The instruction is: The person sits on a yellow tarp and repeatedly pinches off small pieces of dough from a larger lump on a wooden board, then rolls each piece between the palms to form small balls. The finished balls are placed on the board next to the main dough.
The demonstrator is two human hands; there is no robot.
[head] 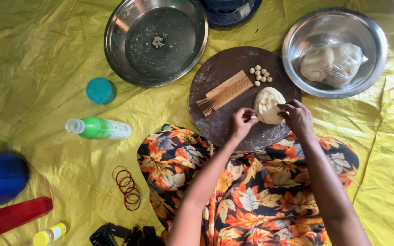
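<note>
Pale, soft dough lump point(268, 105) lies on the near right part of a round dark board point(224, 123), which rests against the person's lap on a yellow plastic sheet point(37, 59). The right hand point(298, 117) grips the lump's right edge with curled fingers; the left hand point(242, 122) is pinched at its left edge, fingertips closed on a bit of dough. It looks light, yielding and a little tacky, likely to stretch or tear if pulled, so it is best held gently from both sides or nipped at the rim.

Small dough balls point(260, 75) sit in a cluster just beyond it, and a bundle of thin wooden strips point(224, 92) lies slantwise on the board's middle. Beyond the board, an almost empty steel basin point(115, 45) holds one crumb; to the right a steel bowl point(292, 54) holds more dough in a clear plastic bag point(334, 64).

Left of the lap, a green bottle point(99, 128) with a white label band lies on its side, a teal lidded jar point(100, 90) stands near it, red rubber bands point(127, 187) lie loose, and a small yellow-capped bottle point(49, 234) lies at the bottom edge.
</note>
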